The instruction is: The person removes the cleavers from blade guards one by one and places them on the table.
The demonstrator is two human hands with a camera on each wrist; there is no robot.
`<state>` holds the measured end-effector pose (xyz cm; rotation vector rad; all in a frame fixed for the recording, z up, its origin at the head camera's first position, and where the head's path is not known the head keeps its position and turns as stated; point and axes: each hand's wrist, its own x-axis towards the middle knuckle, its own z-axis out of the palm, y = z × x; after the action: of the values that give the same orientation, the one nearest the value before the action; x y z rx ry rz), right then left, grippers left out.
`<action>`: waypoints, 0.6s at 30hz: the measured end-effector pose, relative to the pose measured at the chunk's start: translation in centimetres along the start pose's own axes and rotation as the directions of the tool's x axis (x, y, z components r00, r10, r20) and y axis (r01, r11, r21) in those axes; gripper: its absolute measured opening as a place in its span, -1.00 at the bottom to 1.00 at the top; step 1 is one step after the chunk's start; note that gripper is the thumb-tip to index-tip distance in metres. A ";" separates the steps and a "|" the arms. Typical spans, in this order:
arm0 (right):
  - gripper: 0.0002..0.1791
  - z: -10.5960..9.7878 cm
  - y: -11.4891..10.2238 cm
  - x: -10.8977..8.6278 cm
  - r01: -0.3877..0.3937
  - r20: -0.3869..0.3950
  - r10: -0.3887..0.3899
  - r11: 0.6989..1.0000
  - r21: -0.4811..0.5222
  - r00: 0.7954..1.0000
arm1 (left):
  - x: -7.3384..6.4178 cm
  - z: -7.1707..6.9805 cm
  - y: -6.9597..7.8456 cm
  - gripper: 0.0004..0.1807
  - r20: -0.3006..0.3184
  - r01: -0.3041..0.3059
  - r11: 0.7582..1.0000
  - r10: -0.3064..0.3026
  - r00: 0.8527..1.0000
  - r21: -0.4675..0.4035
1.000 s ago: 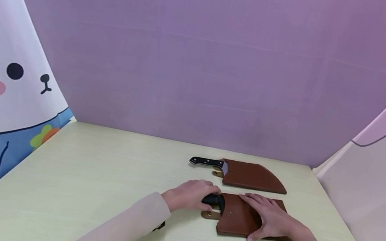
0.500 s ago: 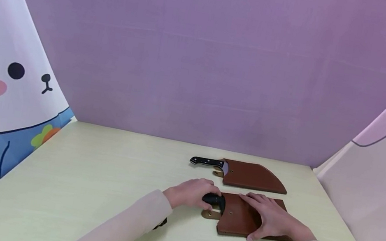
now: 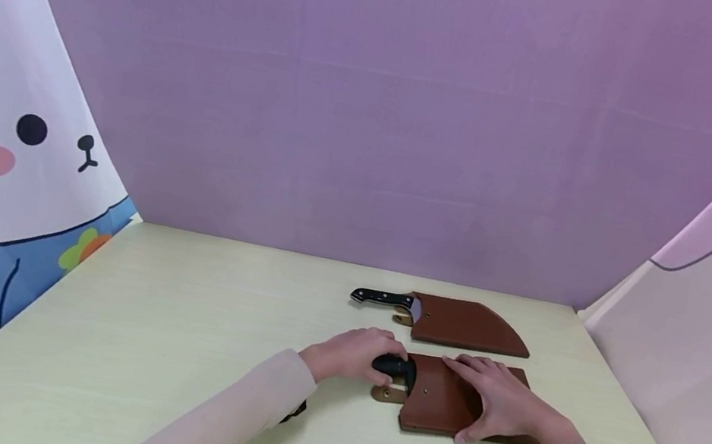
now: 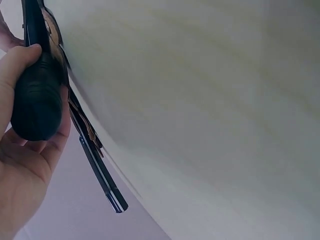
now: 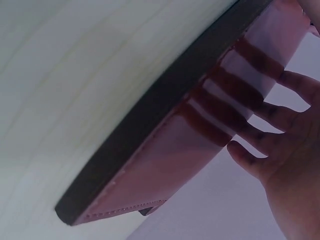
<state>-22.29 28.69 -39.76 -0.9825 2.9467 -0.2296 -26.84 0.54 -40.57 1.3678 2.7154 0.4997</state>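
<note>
A cleaver with a black handle (image 3: 390, 366) lies with its blade hidden inside a brown leather sheath (image 3: 442, 402), flat on the table. My left hand (image 3: 346, 353) grips that handle; in the left wrist view the thumb and fingers lie around the rounded black end (image 4: 37, 107). Spread over the sheath is my right hand (image 3: 504, 402), its thumb at the near edge and its fingers toward the far one. The right wrist view has those fingers extended, resting on the glossy brown leather (image 5: 150, 170). A short snap strap (image 3: 388, 395) sticks out beside the handle.
Just behind lies a second knife, its black riveted handle (image 3: 382, 298) pointing left and its blade in a brown sheath (image 3: 468, 323) with a curved tip. The pale table (image 3: 234, 296) meets a purple backdrop (image 3: 368, 139) and printed side panels.
</note>
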 end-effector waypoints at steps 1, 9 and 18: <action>0.19 0.0 0.0 0.0 0.005 -0.006 -0.005 1.000 -0.006 1.000 | 0.0 0.0 0.0 -0.59 -0.002 0.000 1.000 0.000 1.000 -0.002; 0.20 -0.4 -0.3 0.1 0.007 -0.023 -0.007 1.000 -0.024 1.000 | -0.2 -0.2 -0.1 -0.59 -0.034 -0.021 1.000 0.021 0.999 0.003; 0.22 -0.7 -0.6 0.2 0.039 -0.065 -0.042 0.998 -0.049 0.997 | -0.5 -1.1 0.0 -0.60 -0.036 -0.034 0.999 0.035 0.999 0.013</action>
<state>-22.10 28.19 -38.92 -1.0622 3.0074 -0.1973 -26.77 -0.17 -39.61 1.4248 2.7317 0.5163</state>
